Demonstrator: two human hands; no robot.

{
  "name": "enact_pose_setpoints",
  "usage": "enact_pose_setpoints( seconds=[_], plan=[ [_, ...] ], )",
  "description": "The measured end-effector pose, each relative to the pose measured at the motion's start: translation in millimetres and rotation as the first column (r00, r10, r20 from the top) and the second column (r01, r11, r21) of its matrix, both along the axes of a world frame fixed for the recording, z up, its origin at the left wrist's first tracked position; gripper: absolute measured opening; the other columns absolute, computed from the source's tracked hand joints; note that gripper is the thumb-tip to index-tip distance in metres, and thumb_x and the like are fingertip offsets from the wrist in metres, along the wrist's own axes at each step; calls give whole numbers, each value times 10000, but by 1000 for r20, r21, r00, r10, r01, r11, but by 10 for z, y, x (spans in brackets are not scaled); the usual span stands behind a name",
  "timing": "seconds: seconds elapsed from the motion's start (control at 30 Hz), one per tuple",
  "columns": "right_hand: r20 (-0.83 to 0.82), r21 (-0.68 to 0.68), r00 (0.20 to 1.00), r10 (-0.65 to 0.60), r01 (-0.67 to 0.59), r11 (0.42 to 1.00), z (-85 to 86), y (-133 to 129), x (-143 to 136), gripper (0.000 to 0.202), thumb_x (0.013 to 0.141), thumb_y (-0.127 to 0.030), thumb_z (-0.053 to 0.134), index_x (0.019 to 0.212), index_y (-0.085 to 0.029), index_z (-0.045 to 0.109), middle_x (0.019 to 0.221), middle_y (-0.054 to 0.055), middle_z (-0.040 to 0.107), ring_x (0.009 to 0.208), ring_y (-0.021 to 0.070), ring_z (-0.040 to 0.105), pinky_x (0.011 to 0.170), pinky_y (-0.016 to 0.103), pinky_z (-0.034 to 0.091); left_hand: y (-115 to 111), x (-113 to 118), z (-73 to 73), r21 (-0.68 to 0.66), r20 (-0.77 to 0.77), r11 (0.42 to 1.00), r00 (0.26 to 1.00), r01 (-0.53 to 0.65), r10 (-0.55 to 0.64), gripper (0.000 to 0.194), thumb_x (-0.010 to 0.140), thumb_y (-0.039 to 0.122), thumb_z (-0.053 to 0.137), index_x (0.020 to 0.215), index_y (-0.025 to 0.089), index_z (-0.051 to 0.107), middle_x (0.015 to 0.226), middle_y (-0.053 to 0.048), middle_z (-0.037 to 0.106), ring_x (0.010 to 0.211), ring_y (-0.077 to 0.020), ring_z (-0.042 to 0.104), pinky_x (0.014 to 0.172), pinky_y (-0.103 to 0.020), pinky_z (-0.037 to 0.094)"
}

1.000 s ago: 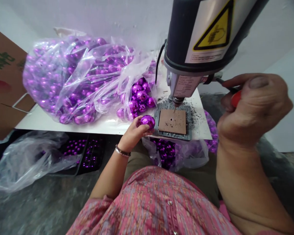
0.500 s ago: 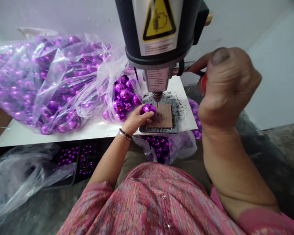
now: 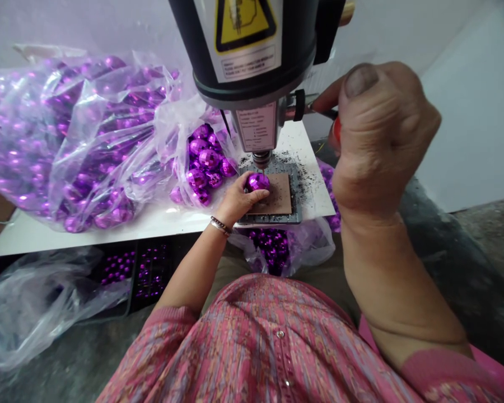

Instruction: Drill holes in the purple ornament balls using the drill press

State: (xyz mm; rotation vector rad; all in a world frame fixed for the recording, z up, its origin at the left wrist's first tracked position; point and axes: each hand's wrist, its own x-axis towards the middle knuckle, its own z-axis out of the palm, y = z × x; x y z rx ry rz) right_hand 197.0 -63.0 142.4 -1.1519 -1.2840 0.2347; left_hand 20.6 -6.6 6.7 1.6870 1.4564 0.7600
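Observation:
Gripped in my left hand point(image 3: 243, 197) is a shiny purple faceted ball point(image 3: 258, 182), over the left part of a brown board point(image 3: 279, 196). The board lies on the dark metal base point(image 3: 295, 193) of a drill press point(image 3: 256, 61). The drill chuck point(image 3: 262, 159) is right above the ball, its thin bit reaching the ball's top or very near it. My right hand point(image 3: 378, 134) is closed around the red-tipped lever point(image 3: 336, 127) at the right of the press, and most of the lever is hidden.
A large clear bag of purple balls point(image 3: 79, 140) covers the table's left side, its mouth open toward the press. Dark shavings litter the white table point(image 3: 172, 219). Below are an open bag of purple pieces point(image 3: 273, 249), black trays point(image 3: 134, 274) and crumpled plastic point(image 3: 37, 302).
The ball in my left hand has moved right, under the drill bit. My right hand stays on the lever. The whole view has shifted slightly.

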Motion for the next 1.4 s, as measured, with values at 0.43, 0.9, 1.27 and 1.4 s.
enact_pose_setpoints(
  seconds=[0.43,0.9,1.27,1.4],
  plan=[
    [-12,106,999,33,-31,994,-88,25,16,368,1032,-374,413,854,-142,636,632,-33,412,579,-5,387,689,177,422,-110,183,4,107,-233,992,972,65,-39,720,773,240,842,1446,237,587,1423,-83,690,1272,-281,657,1081,-392,514],
    [-17,105,1000,24,-22,994,-79,16,15,367,1023,-367,425,845,-127,638,637,-35,446,585,-4,403,700,172,429,-52,151,50,57,-113,998,993,-28,34,475,860,391,774,1263,152,695,1147,-96,764,1022,-236,691,923,-329,535],
    [-49,103,993,110,-105,989,-52,54,40,294,1005,-257,413,814,-139,603,661,-49,442,572,-20,411,738,156,453,53,-37,50,-108,165,991,984,84,-66,444,823,354,758,1225,172,709,941,-8,730,627,-86,568,617,-213,465],
    [-74,113,988,132,-123,986,-48,77,40,269,1002,-238,435,810,-136,593,681,-58,489,526,-19,365,718,157,463,-35,-99,47,-89,171,993,983,75,-59,533,755,325,826,1244,150,707,954,-18,726,667,-92,589,637,-214,474]
  ],
)
